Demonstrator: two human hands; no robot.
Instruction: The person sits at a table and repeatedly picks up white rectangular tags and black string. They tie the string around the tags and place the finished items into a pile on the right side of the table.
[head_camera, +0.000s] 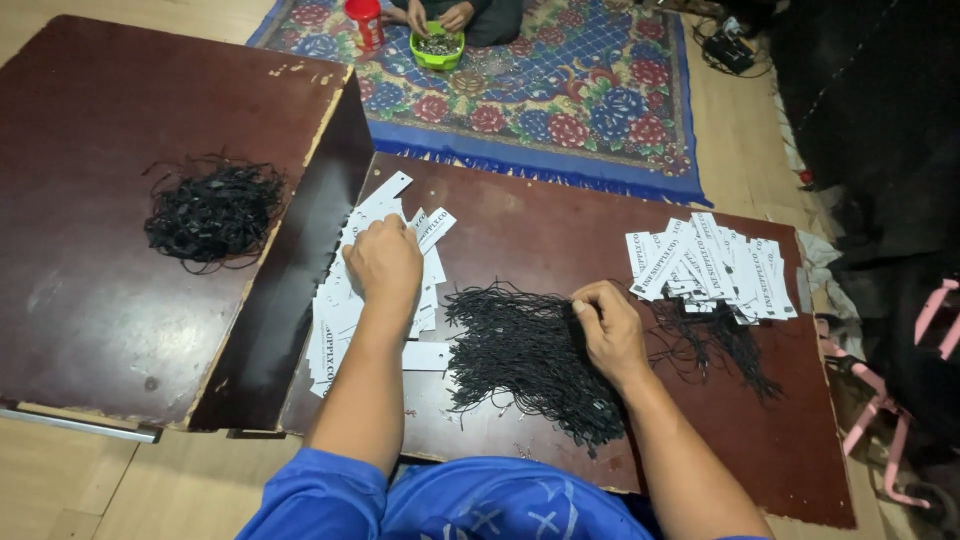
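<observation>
Two bare hands sort white paper tags and black strings on a dark brown board, seen from above.

Left of centre, the left hand (385, 262) rests palm down, fingers curled, on a spread of white tags (345, 310); whether it grips one cannot be told. Right of centre, the right hand (607, 325) pinches strands at the edge of a black string pile (525, 360). More tags (710, 265) lie at right. At top, another person's hands touch a green bowl (438, 50) on a patterned rug (600, 90).
</observation>
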